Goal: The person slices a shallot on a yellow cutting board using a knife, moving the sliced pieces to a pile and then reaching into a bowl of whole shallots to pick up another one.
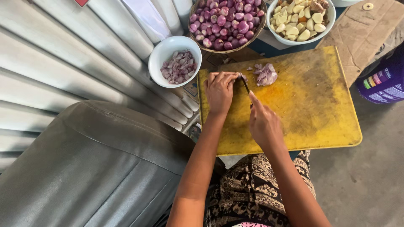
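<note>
A person seated at a yellow cutting board (311, 105) slices shallots. The left hand (219, 90) lies knuckles up on the board's left part, fingers curled down and pinning a small piece of shallot (243, 77) at the fingertips. The right hand (261, 122) is closed around a knife (245, 86), its dark blade pointing away from the body and meeting the shallot piece just beside the left fingertips. A small heap of sliced shallot (267, 74) sits on the board just beyond the blade. Off the board's far left corner stands a white bowl (165, 49) holding more cut shallot. Behind the board, a woven basket (257, 34) is piled with whole purple shallots, and beside it a white bowl of pale peeled garlic (299, 21). Flattened cardboard (362, 29) lies to the right of the board
</note>
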